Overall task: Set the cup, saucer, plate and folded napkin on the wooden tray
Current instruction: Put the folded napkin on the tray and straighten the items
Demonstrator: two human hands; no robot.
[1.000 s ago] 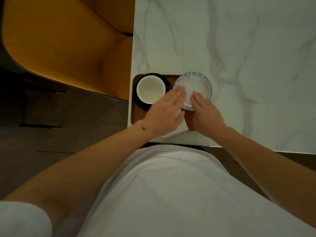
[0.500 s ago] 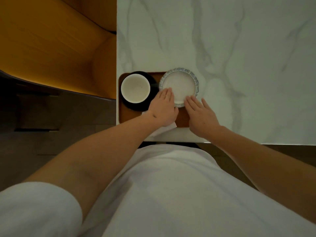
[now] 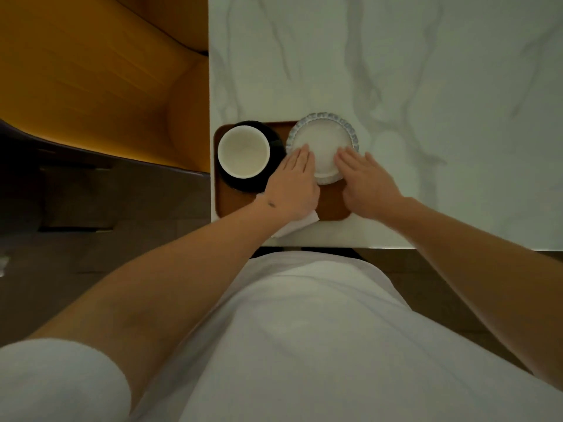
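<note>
A wooden tray (image 3: pixel 231 202) is seen at the near left corner of a white marble worktop (image 3: pixel 426 86), its left edge close to the worktop's left edge. On the left half of the tray a dark saucer (image 3: pixel 274 141) is set, and a white cup (image 3: pixel 243 151) is seated upright on it, its inside visible from above. On the right half a pale plate (image 3: pixel 323 138) with a scalloped, bluish rim is placed, just beside the saucer; its far rim appears to overlap the far edge of the tray. The left hand (image 3: pixel 294 187) is laid flat with fingers straight and together, fingertips reaching the near left rim of the plate; nothing is gripped by it. A white folded napkin (image 3: pixel 300 223) is largely hidden under this hand and wrist, a corner being exposed over the near edge of the tray onto the worktop. The right hand (image 3: pixel 365 181) is also held flat, fingers extended and slightly spread, fingertips at the near right rim of the plate, palm over the near right part of the tray; nothing is gripped. Whether the fingertips press on the plate or only lie over it cannot be told. A white garment (image 3: pixel 304 330) is seen at the near side, and an orange chair (image 3: pixel 106 80) stands left of the worktop.
</note>
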